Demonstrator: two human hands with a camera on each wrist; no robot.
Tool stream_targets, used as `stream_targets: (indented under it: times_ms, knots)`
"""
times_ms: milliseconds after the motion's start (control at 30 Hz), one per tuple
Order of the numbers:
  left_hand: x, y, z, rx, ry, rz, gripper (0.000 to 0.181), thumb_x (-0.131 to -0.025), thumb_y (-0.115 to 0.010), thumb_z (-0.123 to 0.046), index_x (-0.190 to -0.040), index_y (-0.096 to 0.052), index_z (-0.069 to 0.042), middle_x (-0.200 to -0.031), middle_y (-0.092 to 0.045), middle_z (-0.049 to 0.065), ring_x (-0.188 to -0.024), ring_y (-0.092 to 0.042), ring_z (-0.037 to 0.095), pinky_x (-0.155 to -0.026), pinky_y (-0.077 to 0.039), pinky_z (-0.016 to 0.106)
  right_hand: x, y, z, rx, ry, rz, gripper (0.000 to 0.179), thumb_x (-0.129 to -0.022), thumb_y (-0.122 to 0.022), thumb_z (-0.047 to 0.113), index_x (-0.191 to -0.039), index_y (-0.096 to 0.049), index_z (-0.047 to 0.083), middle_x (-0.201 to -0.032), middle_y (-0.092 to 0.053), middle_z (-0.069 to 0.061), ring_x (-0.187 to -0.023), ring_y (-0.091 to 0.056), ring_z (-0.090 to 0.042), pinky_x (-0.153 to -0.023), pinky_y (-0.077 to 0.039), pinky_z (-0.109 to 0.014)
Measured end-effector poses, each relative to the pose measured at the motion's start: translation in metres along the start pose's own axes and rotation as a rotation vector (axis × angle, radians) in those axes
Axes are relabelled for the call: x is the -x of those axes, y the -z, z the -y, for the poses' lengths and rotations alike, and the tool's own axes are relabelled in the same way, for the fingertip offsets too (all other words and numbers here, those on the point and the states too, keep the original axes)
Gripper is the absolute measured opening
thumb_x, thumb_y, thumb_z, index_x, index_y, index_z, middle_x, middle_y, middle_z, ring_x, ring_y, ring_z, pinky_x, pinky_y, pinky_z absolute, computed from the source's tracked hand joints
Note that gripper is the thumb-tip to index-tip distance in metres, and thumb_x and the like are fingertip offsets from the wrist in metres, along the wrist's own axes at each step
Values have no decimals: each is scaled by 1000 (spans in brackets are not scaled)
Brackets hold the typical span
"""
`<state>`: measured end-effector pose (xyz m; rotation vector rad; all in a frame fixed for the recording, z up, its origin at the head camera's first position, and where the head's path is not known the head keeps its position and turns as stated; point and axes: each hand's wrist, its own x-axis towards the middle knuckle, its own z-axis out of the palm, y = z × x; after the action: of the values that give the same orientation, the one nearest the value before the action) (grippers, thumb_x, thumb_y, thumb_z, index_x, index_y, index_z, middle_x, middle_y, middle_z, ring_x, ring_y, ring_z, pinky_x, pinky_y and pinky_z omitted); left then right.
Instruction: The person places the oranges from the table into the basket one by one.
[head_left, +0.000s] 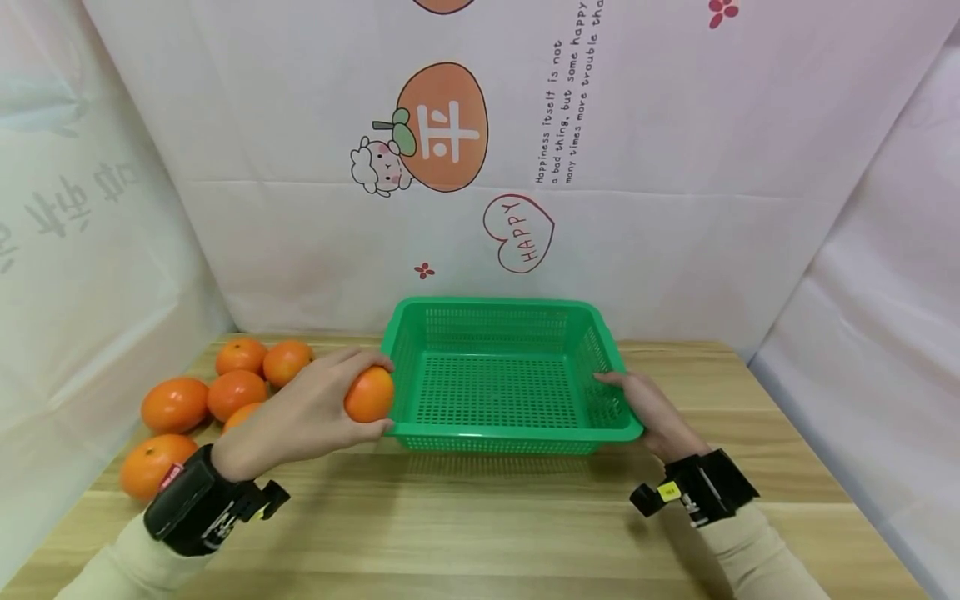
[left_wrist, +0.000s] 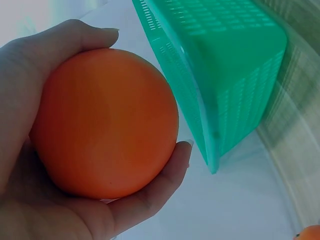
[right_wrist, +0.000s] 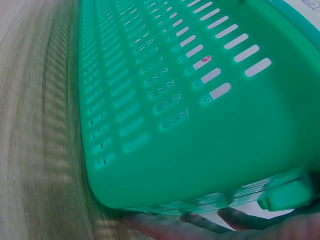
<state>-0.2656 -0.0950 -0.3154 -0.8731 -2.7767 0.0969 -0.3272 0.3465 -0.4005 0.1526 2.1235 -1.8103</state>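
Note:
My left hand (head_left: 311, 417) holds an orange (head_left: 370, 395) between thumb and fingers, just beside the left wall of a green plastic basket (head_left: 517, 433). In the left wrist view the orange (left_wrist: 107, 125) fills the curl of the hand, and the basket (left_wrist: 245, 100) lies close by, apart from the fruit. At the basket's right end, my right hand (head_left: 652, 414) grips the rim, thumb over the inside and fingers along the outside. The right wrist view has those fingers (right_wrist: 195, 226) against the slotted wall of the basket (right_wrist: 210, 150). No fruit lies inside the basket.
Several more oranges (head_left: 174, 405) sit in a group on the left of the wooden table (head_left: 450, 533), partly hidden by the left forearm. A printed white cloth (head_left: 652, 250) hangs behind the table, with white sheets at both sides.

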Motion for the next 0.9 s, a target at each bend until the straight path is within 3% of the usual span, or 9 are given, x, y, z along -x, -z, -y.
stream_targets:
  times_ms: [33,67,100,200,367,567,900]
  knots:
    - [-2,0,0,13,3,-1,42,-95,-64,-33,-128,-58,-9,-120,-64,0,-104,-59,11,-93,-52,26,0,0,0,0,1,-2,71,-111,-45,40,-164,-21,-1,-153,-45,-27,-126,-62,-29,-97,-59,-38]
    - [-7,-2,-1,259,14,-63,39,-91,-74,-30,-125,-62,-15,-118,-66,-2,-99,-60,10,-86,-54,27,0,0,0,2,1,-4,72,-111,-45,41,-164,-21,-1,-153,-45,-27,-125,-63,-29,-96,-59,-38]
    - [-10,-2,-2,428,40,-112,50,-83,-85,-31,-127,-64,-21,-122,-68,-2,-97,-62,9,-82,-55,28,1,0,0,2,2,-5,72,-111,-45,41,-164,-21,-1,-153,-46,-28,-125,-63,-29,-96,-59,-38]
    - [-18,-3,-3,446,45,-111,53,-81,-87,-31,-126,-64,-16,-124,-67,6,-92,-65,14,-76,-57,32,1,1,-1,2,4,-4,72,-110,-47,41,-163,-23,-2,-151,-48,-28,-122,-65,-29,-95,-60,-39]
    - [-26,-2,-6,440,30,-122,52,-81,-86,-31,-125,-64,-16,-119,-66,4,-90,-64,13,-74,-55,29,1,1,-2,1,14,2,70,-110,-47,40,-162,-26,-3,-149,-51,-28,-118,-68,-27,-95,-61,-40]
    - [-32,-4,-7,480,29,-93,53,-82,-86,-30,-128,-63,-16,-116,-65,5,-89,-63,14,-72,-56,27,0,1,-3,20,21,-4,70,-111,-45,39,-162,-25,-4,-150,-49,-30,-119,-67,-27,-95,-61,-40]
    - [-45,-6,-7,497,8,-68,56,-83,-87,-28,-130,-62,-13,-118,-65,9,-90,-65,18,-72,-60,30,0,1,-2,11,-2,-3,74,-111,-46,42,-165,-20,0,-157,-43,-30,-131,-61,-34,-97,-60,-40]
